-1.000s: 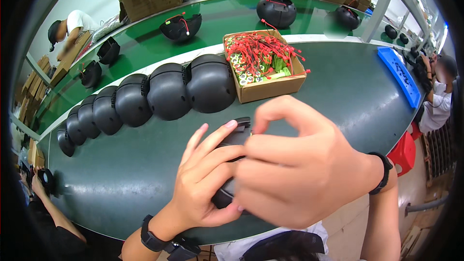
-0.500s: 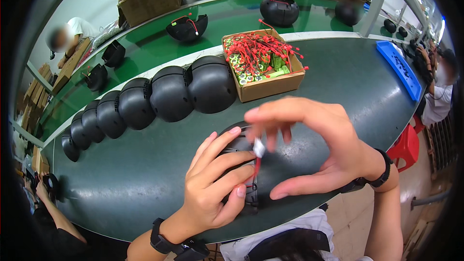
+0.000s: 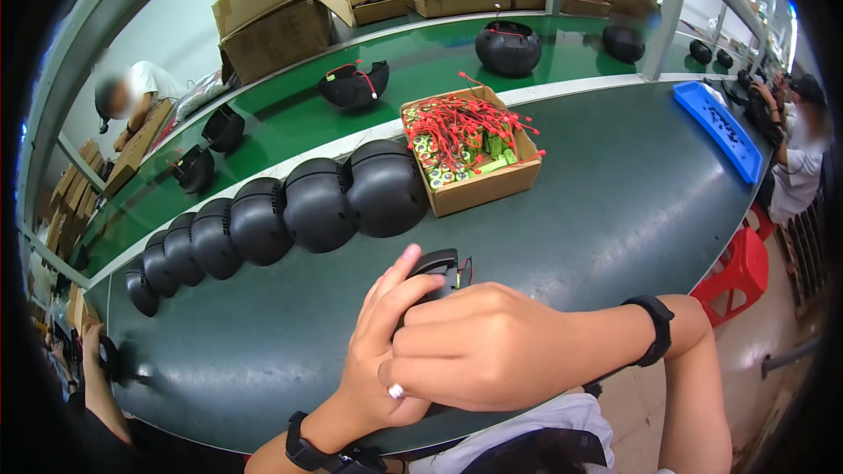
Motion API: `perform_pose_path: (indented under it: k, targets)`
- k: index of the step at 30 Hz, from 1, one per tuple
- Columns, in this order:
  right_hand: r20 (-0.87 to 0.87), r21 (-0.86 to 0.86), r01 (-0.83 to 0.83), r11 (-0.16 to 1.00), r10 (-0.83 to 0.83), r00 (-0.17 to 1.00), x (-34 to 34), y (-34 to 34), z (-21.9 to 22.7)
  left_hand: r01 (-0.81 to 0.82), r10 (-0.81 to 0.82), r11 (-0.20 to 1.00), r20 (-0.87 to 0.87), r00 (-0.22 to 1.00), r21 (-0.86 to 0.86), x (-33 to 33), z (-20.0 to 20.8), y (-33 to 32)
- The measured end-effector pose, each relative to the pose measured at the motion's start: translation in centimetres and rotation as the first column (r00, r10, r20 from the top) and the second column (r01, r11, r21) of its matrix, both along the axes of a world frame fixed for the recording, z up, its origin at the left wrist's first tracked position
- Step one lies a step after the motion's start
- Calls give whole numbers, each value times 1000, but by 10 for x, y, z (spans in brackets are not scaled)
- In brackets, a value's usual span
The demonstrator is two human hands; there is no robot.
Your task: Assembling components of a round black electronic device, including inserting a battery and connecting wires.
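A black plastic shell with thin wires at its edge is held low over the table in front of me. My left hand grips its left side, with two fingers reaching along the rim. Across the shell lies my right hand, palm down and fingers curled, covering most of it and part of the left hand. A small white plug pokes out beside the right hand's curled fingers, which appear closed on it; its wire is hidden.
Several black domed shells stand in a row at the left, ending against a cardboard box of green battery packs with red wires. More shells sit on the green conveyor. A blue tray lies far right, near other people.
My right hand has swung from open at the right to curled over the shell and left hand. The white plug has moved down and left. The view has shifted slightly.
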State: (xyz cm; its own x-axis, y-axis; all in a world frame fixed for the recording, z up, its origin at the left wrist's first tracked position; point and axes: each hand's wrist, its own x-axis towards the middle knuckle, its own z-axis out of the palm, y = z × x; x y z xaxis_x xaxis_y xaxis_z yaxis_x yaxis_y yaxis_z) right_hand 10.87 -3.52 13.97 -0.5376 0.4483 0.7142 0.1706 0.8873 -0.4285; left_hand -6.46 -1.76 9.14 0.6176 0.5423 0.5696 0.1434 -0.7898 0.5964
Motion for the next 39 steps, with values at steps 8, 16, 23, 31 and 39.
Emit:
perform_pose_path:
  k: [8,16,23,31,39]
  targets:
    - [148,-378,318,869,-283,948,49,25,4,-74,70,997,89,994,35,0,1,5]
    - [107,-267,413,871,-399,911,52,28,-38,-108,120,992,217,969,-67,1,-5,9]
    - [221,-263,471,842,-422,879,57,22,-26,-107,112,993,185,976,-40,-3,-3,11]
    - [99,308,258,915,-301,948,41,10,-11,-15,14,996,6,1000,83,0,8,10]
    - [41,-63,98,993,-96,995,41,16,11,7,-8,1000,-22,1000,-17,0,10,4]
